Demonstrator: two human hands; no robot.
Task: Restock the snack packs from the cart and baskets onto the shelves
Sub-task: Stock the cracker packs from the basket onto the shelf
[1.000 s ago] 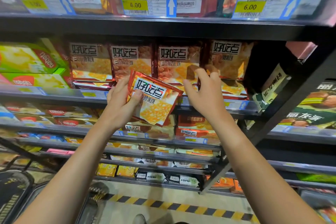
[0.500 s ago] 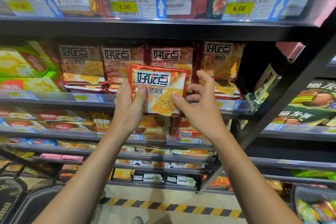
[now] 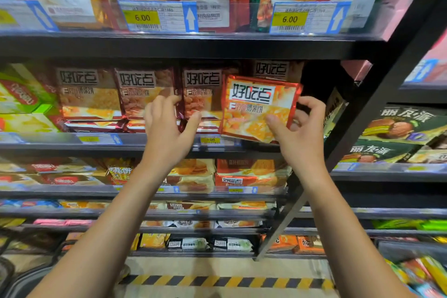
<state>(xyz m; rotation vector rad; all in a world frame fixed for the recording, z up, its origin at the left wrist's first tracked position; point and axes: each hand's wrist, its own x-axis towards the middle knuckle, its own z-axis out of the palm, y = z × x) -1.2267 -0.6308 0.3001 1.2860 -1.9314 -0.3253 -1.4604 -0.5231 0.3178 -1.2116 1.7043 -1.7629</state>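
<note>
At the shelf [image 3: 169, 147] edge, glossy foil snack pack [image 3: 258, 109] pinched in right hand [image 3: 298, 138]; left hand [image 3: 167, 133] loose, empty.

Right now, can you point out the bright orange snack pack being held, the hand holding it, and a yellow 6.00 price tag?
orange snack pack [image 3: 258, 106], head view, front face.
right hand [image 3: 298, 138], head view, back of hand.
6.00 price tag [image 3: 142, 17], head view, yellow patch.

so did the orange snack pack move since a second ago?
Yes. The orange snack pack went right along the shelf rail, from the second and third columns to the rightmost, held by the right hand.
</note>
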